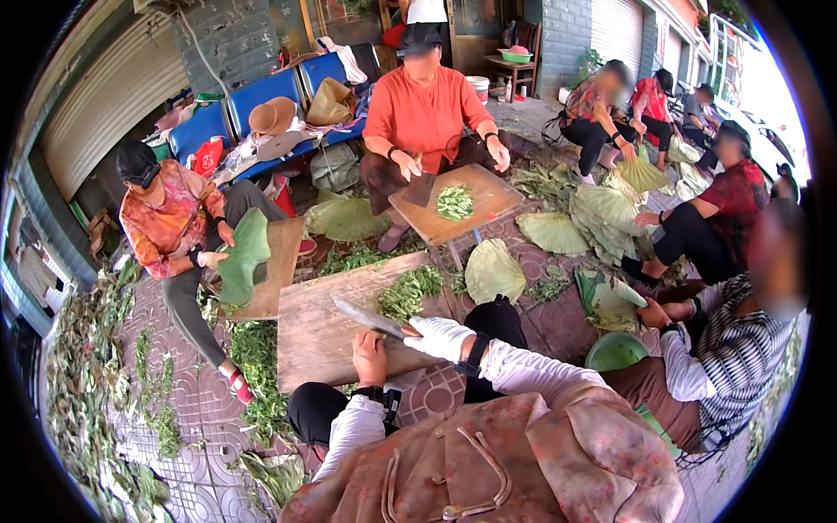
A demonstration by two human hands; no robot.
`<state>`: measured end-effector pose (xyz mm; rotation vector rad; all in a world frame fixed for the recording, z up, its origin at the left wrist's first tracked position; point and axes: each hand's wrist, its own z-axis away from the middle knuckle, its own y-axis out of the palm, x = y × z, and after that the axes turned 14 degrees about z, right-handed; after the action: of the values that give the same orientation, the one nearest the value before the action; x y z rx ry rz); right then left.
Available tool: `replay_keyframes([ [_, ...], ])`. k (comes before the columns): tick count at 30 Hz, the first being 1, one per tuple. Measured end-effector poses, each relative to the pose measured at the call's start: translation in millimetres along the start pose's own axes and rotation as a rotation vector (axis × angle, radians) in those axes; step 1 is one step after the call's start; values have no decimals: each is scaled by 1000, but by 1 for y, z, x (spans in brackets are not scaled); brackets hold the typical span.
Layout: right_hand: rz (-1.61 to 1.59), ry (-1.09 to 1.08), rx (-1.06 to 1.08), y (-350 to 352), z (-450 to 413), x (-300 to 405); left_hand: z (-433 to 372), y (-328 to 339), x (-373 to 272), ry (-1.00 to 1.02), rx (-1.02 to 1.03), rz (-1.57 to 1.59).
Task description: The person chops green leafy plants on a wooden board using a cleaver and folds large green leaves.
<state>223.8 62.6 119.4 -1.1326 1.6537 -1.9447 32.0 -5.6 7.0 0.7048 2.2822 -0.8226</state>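
My right hand [437, 338], in a white glove, grips the handle of a large knife [366, 316]. The blade points up and to the left over a worn wooden cutting board [320, 327]. My bare left hand [370, 358] rests at the board's near edge, just below the blade, its fingers curled together. Nothing shows in that hand, though its underside is hidden. Beyond the knife lies a heap of shredded green leaves [409, 293] on the right half of the board.
A person in orange sits opposite with a cleaver [420, 189] at another board [458, 222] bearing cut leaves. Left, a person holds a large green leaf [245, 258]. Leaf shreds [255, 366] litter the paving. Right are stacked leaves [605, 216], a green basin [616, 352] and several seated people.
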Motion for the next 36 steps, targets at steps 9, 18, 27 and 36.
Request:
replay_keyframes([
  [9,115,-56,16,-26,45,4,-2,-4,-5,6,14,-26],
  [18,60,-80,42,6,21,-7,-2,-1,2,8,15,-43],
  [27,97,-61,5,16,-20,22,-3,0,4,6,14,-26],
  [36,12,0,-5,11,-14,16,8,0,6,27,8,-50],
])
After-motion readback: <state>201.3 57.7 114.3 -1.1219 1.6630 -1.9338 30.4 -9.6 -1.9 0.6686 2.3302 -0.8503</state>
